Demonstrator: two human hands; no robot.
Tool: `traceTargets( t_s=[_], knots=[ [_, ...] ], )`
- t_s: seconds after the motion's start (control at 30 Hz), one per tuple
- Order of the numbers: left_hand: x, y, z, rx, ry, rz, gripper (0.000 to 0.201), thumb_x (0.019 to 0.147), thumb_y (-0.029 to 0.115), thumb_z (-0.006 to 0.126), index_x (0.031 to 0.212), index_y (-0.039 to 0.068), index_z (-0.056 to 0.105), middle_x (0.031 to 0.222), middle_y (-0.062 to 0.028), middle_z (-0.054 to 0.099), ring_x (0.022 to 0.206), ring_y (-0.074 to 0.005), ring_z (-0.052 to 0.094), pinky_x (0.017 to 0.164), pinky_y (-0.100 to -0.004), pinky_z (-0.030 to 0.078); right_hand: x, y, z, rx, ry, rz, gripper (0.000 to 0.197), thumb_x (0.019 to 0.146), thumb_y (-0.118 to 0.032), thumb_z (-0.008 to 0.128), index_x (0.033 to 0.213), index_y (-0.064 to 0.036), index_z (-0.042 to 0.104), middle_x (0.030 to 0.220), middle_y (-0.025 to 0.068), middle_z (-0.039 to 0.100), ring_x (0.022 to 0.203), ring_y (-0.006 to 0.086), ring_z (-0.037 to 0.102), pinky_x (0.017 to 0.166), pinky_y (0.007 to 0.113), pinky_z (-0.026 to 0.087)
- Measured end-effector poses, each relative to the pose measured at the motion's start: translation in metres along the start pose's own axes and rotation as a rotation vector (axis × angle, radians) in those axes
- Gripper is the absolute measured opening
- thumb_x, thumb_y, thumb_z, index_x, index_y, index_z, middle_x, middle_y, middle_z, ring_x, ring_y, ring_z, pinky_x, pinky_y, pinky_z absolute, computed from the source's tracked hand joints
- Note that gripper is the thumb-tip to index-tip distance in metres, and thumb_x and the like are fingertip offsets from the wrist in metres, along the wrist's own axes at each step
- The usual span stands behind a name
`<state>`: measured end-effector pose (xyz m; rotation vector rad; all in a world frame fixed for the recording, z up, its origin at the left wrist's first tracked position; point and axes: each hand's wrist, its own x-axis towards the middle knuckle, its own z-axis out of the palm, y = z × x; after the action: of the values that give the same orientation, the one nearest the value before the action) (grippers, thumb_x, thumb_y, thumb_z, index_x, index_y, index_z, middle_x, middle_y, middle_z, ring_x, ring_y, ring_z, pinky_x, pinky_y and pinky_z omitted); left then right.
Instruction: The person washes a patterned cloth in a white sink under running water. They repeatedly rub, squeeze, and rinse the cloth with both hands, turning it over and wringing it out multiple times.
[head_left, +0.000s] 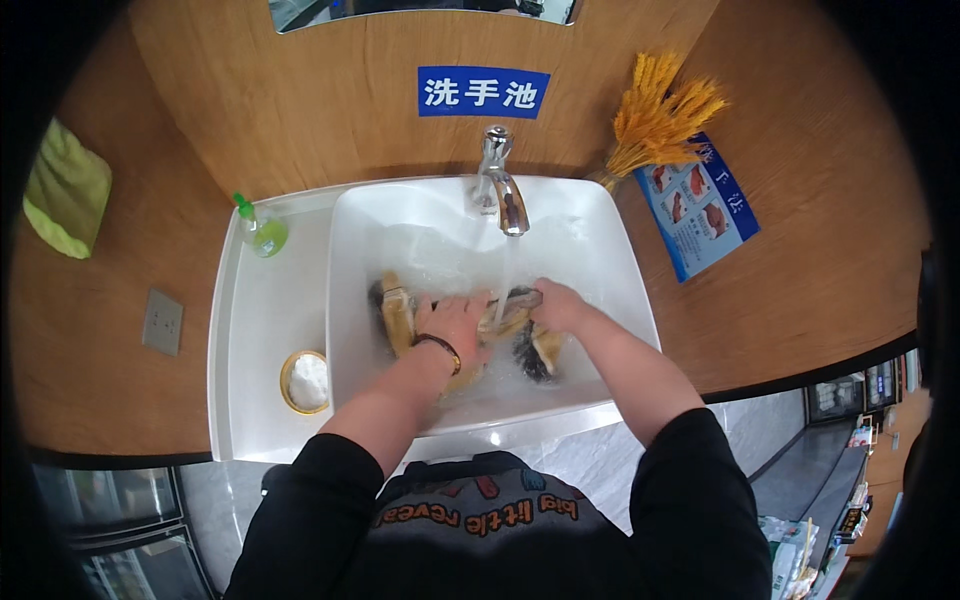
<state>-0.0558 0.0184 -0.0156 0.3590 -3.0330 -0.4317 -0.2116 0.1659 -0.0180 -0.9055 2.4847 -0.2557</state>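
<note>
Several soft-looking tan-and-black pieces [399, 312] lie in cloudy water in the white sink [400, 222]; their exact kind is unclear. My left hand [455, 325], with a dark bracelet at the wrist, is spread flat over the pieces, partly in the water. On the right, my right hand [560, 307] has its fingers closed on the edge of a tan-and-black piece [516, 312] in the middle. Water runs onto that piece from the chrome faucet [511, 205]. Another tan-and-black piece [540, 352] sits just below my right hand.
On the white ledge left of the sink stand a green pump bottle [266, 234] and a bowl of white powder [307, 382]. A green towel [68, 190] hangs at the left wall. Dried wheat stalks [660, 115] and a blue poster [698, 207] are at the right.
</note>
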Motion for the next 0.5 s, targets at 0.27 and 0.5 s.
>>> traceTargets(
  t_s=[0.27, 0.5],
  knots=[
    [0.004, -0.021, -0.017, -0.011, -0.586, -0.179, 0.057, 0.076, 0.017, 0.057, 0.130, 0.022, 0.039, 0.127, -0.0092, 0.043, 0.119, -0.0249, 0.039, 0.097, -0.0512, 0.028, -0.035, -0.037, -0.077, -0.409, 0.068, -0.245, 0.038, 0.071, -0.009, 0.057, 0.108, -0.0164, 0.053, 0.106, 0.0141, 0.052, 0.103, 0.0305, 0.050, 0.088, 0.037, 0.041],
    [-0.015, -0.007, -0.027, 0.179, -0.475, 0.090, 0.050, 0.071, 0.024, 0.060, 0.120, 0.029, 0.050, 0.125, -0.0093, 0.043, 0.121, -0.0264, 0.036, 0.101, -0.0575, 0.018, -0.008, -0.002, 0.000, -0.214, -0.017, -0.226, 0.051, 0.075, -0.032, 0.059, 0.122, -0.0158, 0.048, 0.122, 0.0172, 0.047, 0.113, 0.0329, 0.043, 0.094, 0.040, 0.036]
  ],
)
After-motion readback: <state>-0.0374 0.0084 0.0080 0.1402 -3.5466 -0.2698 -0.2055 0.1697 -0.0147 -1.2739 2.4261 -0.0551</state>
